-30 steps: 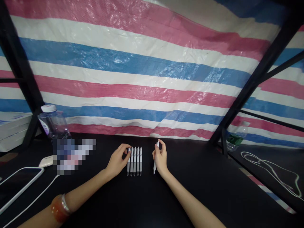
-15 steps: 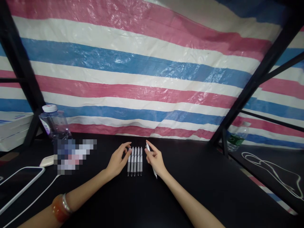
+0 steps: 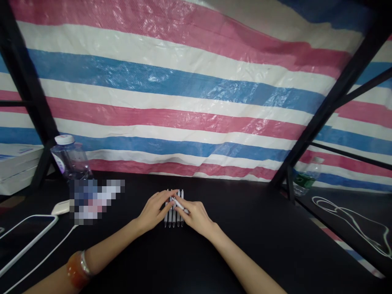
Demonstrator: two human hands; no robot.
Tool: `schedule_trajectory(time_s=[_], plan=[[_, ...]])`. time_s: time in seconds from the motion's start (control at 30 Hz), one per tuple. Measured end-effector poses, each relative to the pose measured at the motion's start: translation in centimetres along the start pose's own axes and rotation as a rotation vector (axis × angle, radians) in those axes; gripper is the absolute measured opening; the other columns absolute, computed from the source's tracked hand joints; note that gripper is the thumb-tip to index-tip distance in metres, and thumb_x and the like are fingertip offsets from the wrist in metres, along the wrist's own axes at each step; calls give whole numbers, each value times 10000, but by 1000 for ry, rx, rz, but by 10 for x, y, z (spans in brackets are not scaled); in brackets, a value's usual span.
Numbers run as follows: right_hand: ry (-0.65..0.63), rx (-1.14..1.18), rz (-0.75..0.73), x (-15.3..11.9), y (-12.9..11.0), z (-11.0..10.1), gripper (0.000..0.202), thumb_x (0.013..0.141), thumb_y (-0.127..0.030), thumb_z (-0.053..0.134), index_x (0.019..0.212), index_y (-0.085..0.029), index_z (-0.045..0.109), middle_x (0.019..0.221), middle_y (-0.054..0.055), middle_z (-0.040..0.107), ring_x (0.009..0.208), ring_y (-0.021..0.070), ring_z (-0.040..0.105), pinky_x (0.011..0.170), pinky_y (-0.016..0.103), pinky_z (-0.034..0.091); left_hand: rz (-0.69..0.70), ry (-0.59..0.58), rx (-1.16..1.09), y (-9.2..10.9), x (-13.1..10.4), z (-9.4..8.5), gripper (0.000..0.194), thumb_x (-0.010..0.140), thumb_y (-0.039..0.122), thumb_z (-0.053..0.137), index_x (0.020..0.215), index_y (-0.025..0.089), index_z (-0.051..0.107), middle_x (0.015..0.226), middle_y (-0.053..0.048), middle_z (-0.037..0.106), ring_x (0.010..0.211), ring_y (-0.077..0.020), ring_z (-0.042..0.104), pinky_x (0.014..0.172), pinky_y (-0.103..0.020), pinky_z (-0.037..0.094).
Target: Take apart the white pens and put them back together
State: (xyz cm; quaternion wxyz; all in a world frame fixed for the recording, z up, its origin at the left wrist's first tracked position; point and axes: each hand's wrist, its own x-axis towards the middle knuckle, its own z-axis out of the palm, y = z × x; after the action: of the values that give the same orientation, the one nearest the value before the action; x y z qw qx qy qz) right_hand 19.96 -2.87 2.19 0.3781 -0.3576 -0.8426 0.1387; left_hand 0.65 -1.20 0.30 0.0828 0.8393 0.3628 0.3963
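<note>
A sheet striped in red, white and blue (image 3: 171, 81) fills the background, and before it spreads a black tabletop (image 3: 171, 261). Slanting black metal posts (image 3: 324, 106) frame both sides. At the far left sits a stack of white boxes (image 3: 18, 167), with a clear, white-capped bottle (image 3: 73, 157) to its right and a white-edged device with a dark screen (image 3: 29, 241) nearer the person. The left hand (image 3: 154, 208) and the right hand (image 3: 197, 216) meet at the middle of the tabletop, fingertips close together. The left fingers arch side by side over the pens, the thumb apart below them; whether they grip anything cannot be told. The right thumb and fingers pinch one pen. Beyond the right-hand post stand a green-labelled bottle (image 3: 306, 179) and a loosely looped white cable (image 3: 335, 209). An orange bangle (image 3: 76, 270) and a thinner silver bangle (image 3: 85, 262) circle the left wrist. Under the hands lies a row of five pens (image 3: 174, 218), parallel, tips toward the person. The pinched pen (image 3: 180, 204), white-barrelled, slants across above them, its far end at the left fingertips.
</note>
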Motion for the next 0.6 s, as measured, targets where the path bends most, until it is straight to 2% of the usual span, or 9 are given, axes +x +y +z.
schedule_trajectory(time_s=[0.1, 0.23, 0.33, 0.47, 0.6], plan=[[32, 11, 2, 0, 1, 2, 295, 873, -330, 488, 1136, -283, 614, 827, 15, 699, 588, 135, 591, 578, 206, 405, 23, 4, 18, -5, 0, 5, 283, 907, 313, 408, 1142, 214, 529, 1036, -78, 639, 872, -179, 579, 826, -352, 426], [56, -35, 30, 0, 6, 2, 250, 861, -394, 503, 836, -241, 700, 643, 5, 644, 545, 123, 544, 548, 199, 355, -5, 11, 5, -2, 1, 5, 193, 904, 301, 410, 977, 209, 563, 884, -40, 642, 766, -157, 566, 757, -313, 428], [86, -75, 40, 0, 8, 1, 298, 873, -394, 481, 728, -222, 677, 565, 0, 571, 532, 117, 494, 548, 205, 321, -101, 93, -20, -2, 1, 5, 174, 904, 304, 402, 921, 218, 552, 845, -19, 626, 759, -158, 557, 740, -301, 426], [147, -60, 114, 0, 14, 1, 367, 910, -362, 404, 641, -196, 591, 553, -13, 501, 507, 104, 435, 534, 212, 289, -304, 280, -86, -7, 2, 4, 202, 903, 352, 381, 861, 219, 526, 754, -4, 598, 720, -165, 560, 707, -293, 426], [164, -15, 191, 0, 24, 5, 421, 918, -372, 372, 550, -187, 458, 499, -43, 371, 460, 87, 339, 488, 213, 231, -381, 332, -148, -7, 5, 3, 226, 896, 383, 386, 805, 215, 506, 658, 26, 547, 639, -144, 533, 648, -259, 406]])
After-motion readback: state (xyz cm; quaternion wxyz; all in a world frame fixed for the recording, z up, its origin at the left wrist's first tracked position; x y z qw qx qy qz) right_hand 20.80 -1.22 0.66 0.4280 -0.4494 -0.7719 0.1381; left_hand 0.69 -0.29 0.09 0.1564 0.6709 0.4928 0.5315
